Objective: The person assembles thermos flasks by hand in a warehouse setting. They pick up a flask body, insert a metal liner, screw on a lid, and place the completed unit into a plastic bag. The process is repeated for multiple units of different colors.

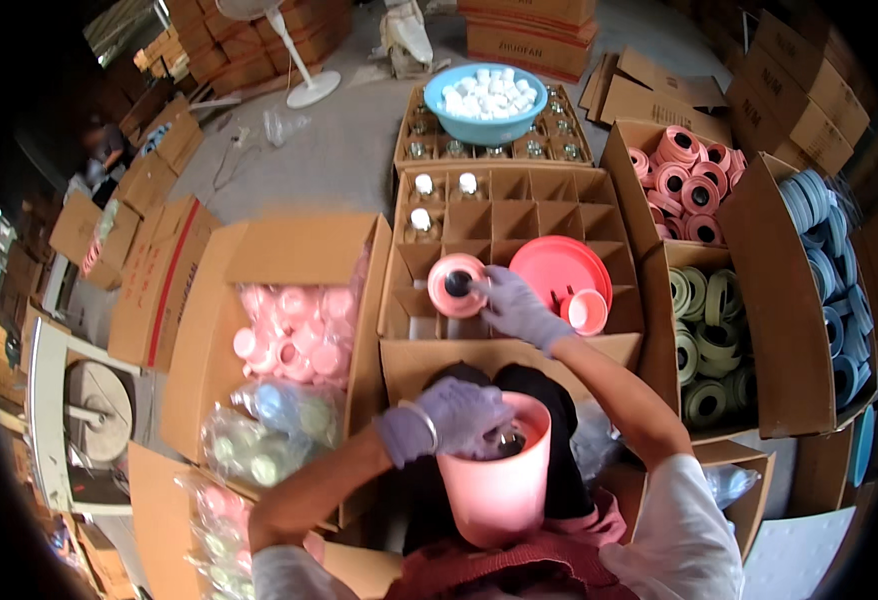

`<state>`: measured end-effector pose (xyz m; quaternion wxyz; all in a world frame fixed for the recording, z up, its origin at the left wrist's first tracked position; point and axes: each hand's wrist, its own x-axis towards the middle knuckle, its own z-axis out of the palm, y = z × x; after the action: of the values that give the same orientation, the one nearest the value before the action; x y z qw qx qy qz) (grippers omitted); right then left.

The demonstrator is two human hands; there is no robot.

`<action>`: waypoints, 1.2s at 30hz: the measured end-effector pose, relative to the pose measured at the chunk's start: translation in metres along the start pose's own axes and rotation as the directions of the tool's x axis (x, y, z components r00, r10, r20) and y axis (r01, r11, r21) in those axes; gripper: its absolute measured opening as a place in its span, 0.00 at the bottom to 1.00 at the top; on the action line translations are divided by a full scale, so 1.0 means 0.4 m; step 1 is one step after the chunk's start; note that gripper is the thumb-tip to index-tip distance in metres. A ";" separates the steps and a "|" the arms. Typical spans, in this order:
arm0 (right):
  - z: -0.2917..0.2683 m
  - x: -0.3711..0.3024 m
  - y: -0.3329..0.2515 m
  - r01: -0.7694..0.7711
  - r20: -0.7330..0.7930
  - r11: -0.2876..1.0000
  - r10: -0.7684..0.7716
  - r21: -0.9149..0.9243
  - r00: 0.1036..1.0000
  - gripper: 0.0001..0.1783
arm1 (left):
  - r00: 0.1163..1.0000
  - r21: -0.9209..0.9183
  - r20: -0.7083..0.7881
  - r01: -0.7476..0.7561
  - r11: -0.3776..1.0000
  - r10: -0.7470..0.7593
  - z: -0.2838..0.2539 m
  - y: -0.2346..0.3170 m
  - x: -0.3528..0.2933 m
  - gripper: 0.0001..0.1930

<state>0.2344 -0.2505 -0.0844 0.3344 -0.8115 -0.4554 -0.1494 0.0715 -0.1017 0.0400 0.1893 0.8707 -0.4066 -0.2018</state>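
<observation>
Right hand (521, 308) pinches a lid (455, 286); left hand (458, 416), hold unclear, dips into a canister (499, 498) containing something shiny (509, 442).

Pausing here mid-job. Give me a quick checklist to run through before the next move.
1. Right hand touching the black-centred pink ring: ok.
2. Firm grip on that ring: cannot tell.
3. Left hand at the mouth of the pink container: ok.
4. Left hand's hold inside the container: cannot tell, partly hidden.
5. Both hands free: not ok, both are occupied.
6. White pieces within the blue basin: ok.
</observation>
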 end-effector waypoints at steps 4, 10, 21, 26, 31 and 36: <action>0.266 -0.004 0.267 0.260 0.501 0.879 -0.028 -0.400 0.865 0.24 | 0.920 0.069 -0.391 0.018 0.997 0.011 -0.041 0.009 0.006 0.23; 0.208 0.089 0.091 0.369 0.217 0.929 -0.352 -0.040 0.910 0.25 | 0.365 -0.475 -0.776 0.201 0.857 -0.515 0.138 -0.336 -0.071 0.28; -0.343 0.003 -0.193 -0.724 0.768 -0.259 0.259 0.640 0.586 0.32 | 0.490 -0.606 -0.766 -0.334 0.722 -0.416 -0.053 -0.060 0.112 0.22; -0.387 0.003 -0.327 0.089 -0.205 0.930 -0.170 -0.356 0.964 0.19 | 0.518 -0.662 -0.740 -0.455 0.595 -0.428 -0.054 -0.047 0.072 0.26; -0.383 -0.001 -0.362 -0.119 -0.192 0.965 0.165 0.233 0.967 0.27 | 0.688 -0.868 -0.487 -0.449 0.211 -0.539 -0.106 0.097 0.035 0.26; -0.409 -0.048 -0.331 0.270 -0.270 0.869 -0.166 0.415 0.948 0.24 | 0.494 0.257 -0.826 -0.102 0.961 0.273 -0.154 0.173 0.018 0.37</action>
<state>0.1231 -0.3260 0.0789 0.5421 -0.6334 -0.5257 -0.1689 0.0632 -0.1387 0.1249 0.3089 0.8198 -0.3693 0.3100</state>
